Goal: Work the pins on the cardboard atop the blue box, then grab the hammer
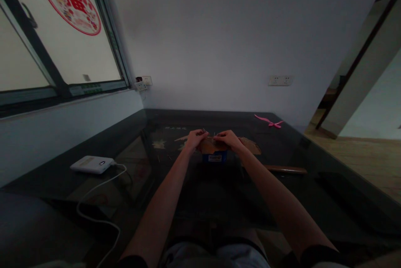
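Fingers of the left hand [196, 138] and right hand [229, 137] look pinched together, on what I can't tell remotely, with the blue box [214, 157] just below, roughly midway between them.

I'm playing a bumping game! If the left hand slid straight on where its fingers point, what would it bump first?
Probably the right hand: the left hand points toward it, near the brown piece. Depth is unclear, so it might pass just in front or behind.
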`<state>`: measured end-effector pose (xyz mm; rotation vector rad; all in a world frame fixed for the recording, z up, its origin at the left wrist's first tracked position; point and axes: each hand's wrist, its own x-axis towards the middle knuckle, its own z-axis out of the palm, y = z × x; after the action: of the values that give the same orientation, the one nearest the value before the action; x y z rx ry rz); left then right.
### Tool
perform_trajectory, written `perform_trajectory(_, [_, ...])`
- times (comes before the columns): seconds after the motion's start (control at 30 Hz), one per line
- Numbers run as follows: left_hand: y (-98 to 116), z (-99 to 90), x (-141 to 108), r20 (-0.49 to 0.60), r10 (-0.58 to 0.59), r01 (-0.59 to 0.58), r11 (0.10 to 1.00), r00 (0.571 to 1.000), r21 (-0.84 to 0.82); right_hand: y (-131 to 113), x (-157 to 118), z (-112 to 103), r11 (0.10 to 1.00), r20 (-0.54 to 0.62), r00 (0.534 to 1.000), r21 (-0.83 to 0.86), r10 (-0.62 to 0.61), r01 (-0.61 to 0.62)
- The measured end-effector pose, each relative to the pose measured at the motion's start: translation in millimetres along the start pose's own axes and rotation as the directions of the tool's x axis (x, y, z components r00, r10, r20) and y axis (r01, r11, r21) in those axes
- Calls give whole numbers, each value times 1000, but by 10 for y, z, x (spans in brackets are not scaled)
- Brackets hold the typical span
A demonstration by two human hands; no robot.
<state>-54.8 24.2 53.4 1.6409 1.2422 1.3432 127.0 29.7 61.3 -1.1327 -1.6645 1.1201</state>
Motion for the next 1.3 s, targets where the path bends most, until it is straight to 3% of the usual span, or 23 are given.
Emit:
perform_trajectory(0.1, [-77, -264, -101, -36, -45, 39, 989, 998, -141, 11, -12, 14, 999, 5, 1000, -39, -11, 11])
perform_trajectory(0.17, [-171, -572, -192, -97, -78, 68, 993, 992, -95, 0, -20, 23, 997, 6, 1000, -71, -25, 25])
perform_trajectory(0.27, [-369, -1129, -344, -210, -127, 174, 959, 969, 226, -74, -27, 29, 988, -8, 997, -140, -71, 69])
perform_trajectory(0.33, [-505, -1443, -440, -230, -176, 274, 807, 957, 524, -179, -48, 53, 971, -34, 991, -207, -129, 119])
perform_trajectory(0.43, [-647, -1678, -544, -204, -232, 306, 610, 951, 731, -413, -148, 212, 921, -52, 968, -323, -246, 217])
perform_trajectory(0.53, [-688, -1667, -597, -164, -320, 322, 540, 933, 777, -650, -304, 583, 845, 54, 944, -432, -325, 316])
perform_trajectory(0.63, [-678, -1597, -624, -156, -371, 341, 507, 915, 792, -759, -388, 1069, 752, 228, 921, -531, -316, 389])
perform_trajectory(0.73, [-676, -1572, -653, -165, -384, 346, 472, 909, 811, -696, -305, 1495, 651, 319, 915, -646, -245, 399])
perform_trajectory(0.83, [-691, -1576, -679, -185, -372, 353, 459, 910, 815, -549, -87, 1783, 562, 329, 934, -750, -141, 349])
perform_trajectory(1.03, [-758, -1605, -686, -146, -387, 335, 484, 910, 808, -348, 285, 2114, 452, 324, 946, -841, -21, 298])
perform_trajectory(1.17, [-818, -1631, -677, -106, -405, 315, 493, 908, 811, -282, 383, 2264, 420, 337, 942, -856, 11, 301])
perform_trajectory(1.3, [-845, -1635, -689, -133, -375, 319, 493, 917, 809, -230, 413, 2328, 412, 360, 933, -853, 19, 320])
